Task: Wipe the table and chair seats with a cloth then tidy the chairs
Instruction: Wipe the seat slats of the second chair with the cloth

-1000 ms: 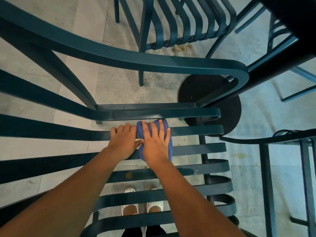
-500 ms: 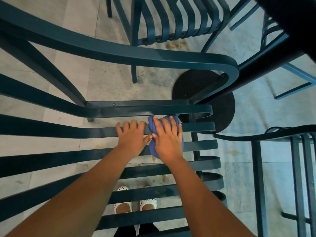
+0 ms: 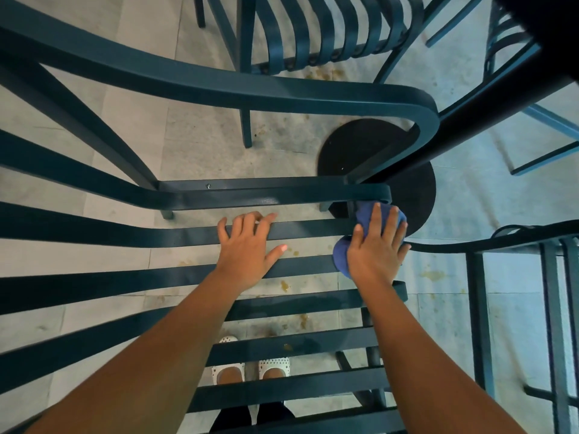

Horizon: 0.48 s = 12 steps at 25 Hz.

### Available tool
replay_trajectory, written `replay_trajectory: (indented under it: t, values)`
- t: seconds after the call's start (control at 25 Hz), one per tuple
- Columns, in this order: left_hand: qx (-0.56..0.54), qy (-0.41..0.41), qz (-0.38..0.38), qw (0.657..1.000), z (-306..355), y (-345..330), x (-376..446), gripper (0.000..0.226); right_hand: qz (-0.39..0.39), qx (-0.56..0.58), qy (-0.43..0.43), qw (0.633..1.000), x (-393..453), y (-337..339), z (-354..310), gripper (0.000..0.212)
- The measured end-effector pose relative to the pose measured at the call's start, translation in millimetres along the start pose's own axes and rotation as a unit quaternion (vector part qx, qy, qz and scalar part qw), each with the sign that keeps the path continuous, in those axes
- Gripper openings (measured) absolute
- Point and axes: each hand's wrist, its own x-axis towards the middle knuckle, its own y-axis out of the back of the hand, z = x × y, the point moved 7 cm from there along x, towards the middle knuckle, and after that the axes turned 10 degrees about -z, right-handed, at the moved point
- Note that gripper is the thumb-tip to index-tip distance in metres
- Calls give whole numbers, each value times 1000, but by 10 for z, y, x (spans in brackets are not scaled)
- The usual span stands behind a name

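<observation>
Pressing flat with straight, spread fingers, the right hand is bearing down on the blue cloth instead of grasping it; the cloth is bunched under the palm and is showing beyond the fingertips and beside the wrist. The cloth is lying at the right-hand ends of the seat slats of the teal slatted chair, just beside the rounded slat tips. The left hand is resting open on the slats, fingers extended, its fingertips reaching over one slat, its grip holding nothing.

Compared with one second ago, the right hand and cloth are now sitting well to the right: they were touching the left hand near mid-seat, and the two hands are now apart. The left hand is keeping roughly the same place on the slats. In all likelihood one wiping pass along these slats is reaching its end, and the slats nearer the person are probably awaiting their own passes.

Below the seat, the dark round table base is showing on the stained tiled floor. A second slatted chair is standing beyond. No brand, label or legible writing is appearing anywhere.
</observation>
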Motion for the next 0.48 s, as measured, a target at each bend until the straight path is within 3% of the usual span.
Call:
replay_trajectory:
  t: [0.12, 0.36, 0.48]
  values:
    - [48, -42, -1, 998, -117, -101, -149, 73, -4, 14, -31, 999, -64, -44, -18, 57]
    - [75, -9, -26, 997, -381, -153, -393, 82, 11, 13, -19, 1000, -353, -137, -187, 58]
    - [100, -43, -22, 994, -465, -218, -600, 64, 9, 14, 22, 1000, -577, -278, -398, 58]
